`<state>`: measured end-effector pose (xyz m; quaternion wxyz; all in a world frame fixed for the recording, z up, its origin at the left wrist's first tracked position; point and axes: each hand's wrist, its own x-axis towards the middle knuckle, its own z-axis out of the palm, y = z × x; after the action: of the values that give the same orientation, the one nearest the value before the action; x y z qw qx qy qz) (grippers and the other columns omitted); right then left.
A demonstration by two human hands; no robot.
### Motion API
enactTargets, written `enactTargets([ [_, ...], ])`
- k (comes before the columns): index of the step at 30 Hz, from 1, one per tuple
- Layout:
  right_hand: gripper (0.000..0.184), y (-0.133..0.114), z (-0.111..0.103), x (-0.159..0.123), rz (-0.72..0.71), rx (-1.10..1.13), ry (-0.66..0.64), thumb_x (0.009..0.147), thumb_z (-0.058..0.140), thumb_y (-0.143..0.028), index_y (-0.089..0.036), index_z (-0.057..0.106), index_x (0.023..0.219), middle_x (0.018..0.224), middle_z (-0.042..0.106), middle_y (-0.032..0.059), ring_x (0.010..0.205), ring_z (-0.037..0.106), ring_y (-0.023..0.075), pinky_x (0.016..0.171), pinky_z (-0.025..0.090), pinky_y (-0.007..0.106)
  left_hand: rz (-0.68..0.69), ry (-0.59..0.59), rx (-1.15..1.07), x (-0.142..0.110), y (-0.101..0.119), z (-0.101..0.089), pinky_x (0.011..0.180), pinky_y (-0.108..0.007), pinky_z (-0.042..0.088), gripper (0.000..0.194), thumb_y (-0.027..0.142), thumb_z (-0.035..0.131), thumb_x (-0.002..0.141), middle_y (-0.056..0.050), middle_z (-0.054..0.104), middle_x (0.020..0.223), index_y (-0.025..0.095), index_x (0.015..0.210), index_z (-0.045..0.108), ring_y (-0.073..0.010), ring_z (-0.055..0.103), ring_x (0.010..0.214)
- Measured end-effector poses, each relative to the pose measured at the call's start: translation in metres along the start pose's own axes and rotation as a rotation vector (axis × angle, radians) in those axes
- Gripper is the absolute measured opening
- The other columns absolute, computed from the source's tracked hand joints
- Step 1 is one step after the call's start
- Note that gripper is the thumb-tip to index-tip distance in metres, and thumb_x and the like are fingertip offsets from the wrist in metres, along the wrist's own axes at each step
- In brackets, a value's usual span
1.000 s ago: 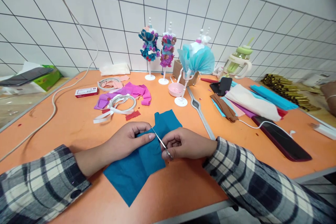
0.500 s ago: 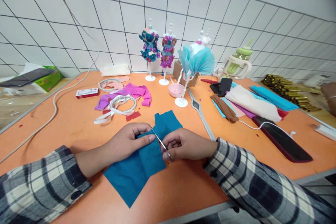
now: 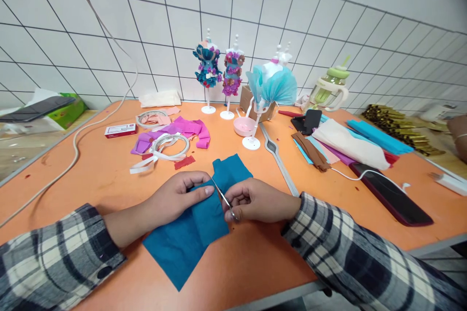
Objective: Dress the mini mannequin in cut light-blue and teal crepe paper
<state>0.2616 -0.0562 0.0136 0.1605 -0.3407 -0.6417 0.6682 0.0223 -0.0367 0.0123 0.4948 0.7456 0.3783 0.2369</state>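
A sheet of teal crepe paper (image 3: 207,228) lies at a slant over the front of the orange table (image 3: 270,262). My left hand (image 3: 186,194) pinches it near its middle, thumb on top and fingers partly hidden by the paper. Small metal scissors (image 3: 223,195) are in my right hand (image 3: 251,199), whose fingers are curled at the handle loops. Their blades point up and left, set across the paper just right of my left thumb. Beyond the blades, another part of the teal paper reaches away from me.
Behind stand small dress-form stands (image 3: 207,68) decorated with paper. A tape roll (image 3: 170,146) rests by magenta paper scraps (image 3: 186,126). To the right are folded paper pieces (image 3: 350,141), a phone (image 3: 390,194) with a white cable, and a lidded bottle (image 3: 330,87). A pink bowl (image 3: 244,126) sits mid-table.
The scissor blades have shifted slightly against the paper, with their handles drawn a little left. My left hand keeps its pinch, and the paper has hardly moved.
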Motion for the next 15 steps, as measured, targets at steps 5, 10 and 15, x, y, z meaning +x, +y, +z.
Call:
enactTargets([
  [5,0.044,0.0004,-0.0004,0.0009,-0.009,-0.019,0.007,0.071,0.085,-0.051,-0.014,0.064,0.084,0.069,0.062,-0.0031,0.062,0.052,0.0093,0.059,0.038,0.022,-0.008,0.017,-0.15,-0.0004,-0.0014,0.0014,0.066,-0.027,0.048,0.04,0.054,0.057,0.093,0.0,0.063,0.076,0.017,0.081,0.065,-0.0169,0.058,0.071],
  [10,0.044,0.0005,-0.0001,0.0008,-0.018,-0.008,-0.01,0.072,0.085,-0.052,-0.015,0.064,0.086,0.071,0.062,-0.0035,0.062,0.051,0.0085,0.059,0.037,0.021,-0.005,0.018,-0.038,0.0009,-0.0021,0.0007,0.062,-0.026,0.044,0.044,0.056,0.057,0.092,0.0,0.06,0.071,0.016,0.074,0.062,-0.0162,0.055,0.067],
  [15,0.046,0.0032,-0.0003,-0.0003,-0.004,-0.047,-0.029,0.076,0.082,-0.055,-0.014,0.064,0.087,0.073,0.065,-0.001,0.063,0.053,0.0098,0.058,0.037,0.022,0.021,0.019,-0.003,0.0011,-0.0004,0.0004,0.059,-0.024,0.041,0.043,0.053,0.055,0.093,0.003,0.053,0.067,0.017,0.071,0.06,-0.0139,0.049,0.063],
])
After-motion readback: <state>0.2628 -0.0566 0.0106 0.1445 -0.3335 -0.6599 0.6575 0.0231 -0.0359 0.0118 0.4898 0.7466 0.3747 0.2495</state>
